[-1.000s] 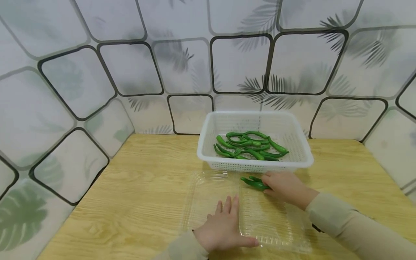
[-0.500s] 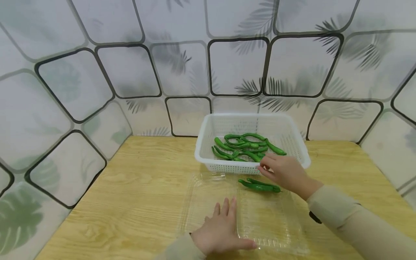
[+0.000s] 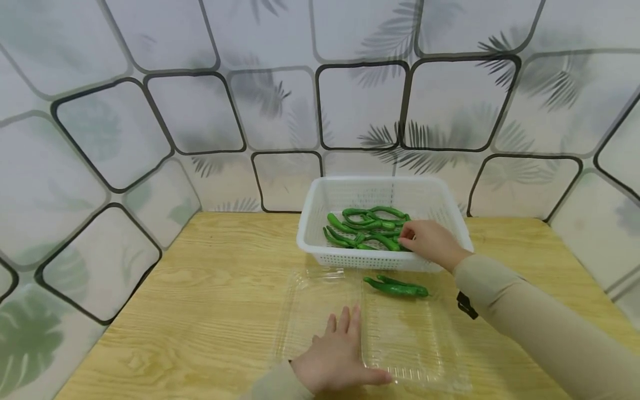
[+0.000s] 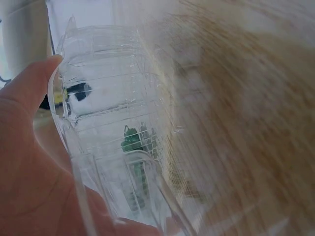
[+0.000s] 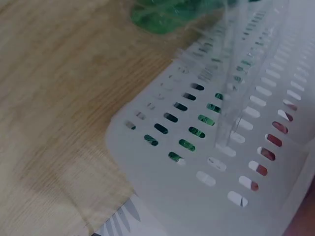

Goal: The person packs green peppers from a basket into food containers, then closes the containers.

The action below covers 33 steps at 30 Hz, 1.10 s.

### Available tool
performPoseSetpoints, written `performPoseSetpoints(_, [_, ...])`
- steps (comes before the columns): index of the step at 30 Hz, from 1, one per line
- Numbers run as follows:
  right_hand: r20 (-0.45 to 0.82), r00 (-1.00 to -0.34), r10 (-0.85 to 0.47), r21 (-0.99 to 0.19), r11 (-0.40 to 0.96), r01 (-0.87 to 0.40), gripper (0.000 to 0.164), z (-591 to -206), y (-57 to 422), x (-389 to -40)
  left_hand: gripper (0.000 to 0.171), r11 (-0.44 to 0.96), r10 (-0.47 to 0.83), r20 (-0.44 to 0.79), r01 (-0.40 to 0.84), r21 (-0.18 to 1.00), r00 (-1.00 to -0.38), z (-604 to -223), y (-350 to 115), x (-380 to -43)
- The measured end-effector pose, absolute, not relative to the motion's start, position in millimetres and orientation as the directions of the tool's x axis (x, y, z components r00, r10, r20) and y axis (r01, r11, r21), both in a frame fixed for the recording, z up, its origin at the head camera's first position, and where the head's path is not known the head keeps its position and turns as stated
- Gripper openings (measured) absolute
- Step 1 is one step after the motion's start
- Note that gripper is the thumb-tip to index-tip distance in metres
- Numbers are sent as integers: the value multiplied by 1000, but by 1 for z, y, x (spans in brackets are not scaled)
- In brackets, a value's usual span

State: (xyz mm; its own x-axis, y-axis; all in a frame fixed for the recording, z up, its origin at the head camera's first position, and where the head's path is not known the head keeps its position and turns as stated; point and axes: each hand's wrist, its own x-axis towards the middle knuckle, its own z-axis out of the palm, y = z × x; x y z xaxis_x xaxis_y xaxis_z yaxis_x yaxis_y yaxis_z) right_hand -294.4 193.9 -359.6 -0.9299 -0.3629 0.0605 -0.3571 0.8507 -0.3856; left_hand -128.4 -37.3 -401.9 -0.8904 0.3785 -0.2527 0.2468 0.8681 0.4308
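Note:
My left hand [image 3: 332, 355] rests on a clear plastic clamshell container [image 3: 400, 333], fingers straight and spread along its middle fold. Its thumb reaches the front rim, also seen in the left wrist view. Two green peppers [image 3: 397, 288] lie side by side in the far end of the container's right half. Inside the white basket [image 3: 370, 258], my right hand [image 3: 430, 241] is bent down over the right side of a loose pile of green peppers [image 3: 370, 222]. The fingertips are right at a pepper, and I cannot tell whether they grip it. The right wrist view shows mostly the basket's slotted wall [image 5: 197, 132].
The basket stands behind the container, near a wall with a tile-and-leaf pattern [image 3: 280, 111]. Wooden tabletop [image 3: 225, 289] stretches out to the left and right. A dark band [image 3: 466, 305] shows below the right sleeve.
My right hand let go of the peppers in the container, then moved up and away over the basket's front rim into the pile. The left hand stayed on the container.

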Motion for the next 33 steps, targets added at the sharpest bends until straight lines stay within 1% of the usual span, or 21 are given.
performPoseSetpoints(8, [-96,-932,-349,-398,872,-285,18,-365,184,-313,120,870,375,-242,250,425,-895,-404,-39,-127])
performPoseSetpoints(12, [-158,-927,-340,-414,875,-250,30,-370,181,-319,120,871,370,-232,248,425,-900,-404,-39,-126])
performPoseSetpoints(14, [-169,-928,-332,-414,878,-239,34,-372,182,-321,120,871,370,-226,251,423,-901,-404,-38,-126])
performPoseSetpoints(20, [-198,-925,-326,-401,888,-227,31,-377,184,-327,120,871,371,-219,256,420,-902,-404,-37,-126])
performPoseSetpoints(24, [-198,-920,-337,-409,882,-234,34,-380,183,-329,120,874,367,-223,253,414,-903,-405,-37,-128])
performPoseSetpoints(29, [-186,-912,-366,-401,876,-270,32,-384,183,-332,120,878,366,-236,249,409,-900,-405,-37,-129])
performPoseSetpoints(33, [-173,-908,-382,-408,867,-287,40,-386,183,-333,120,878,366,-245,246,409,-898,-404,-37,-129])
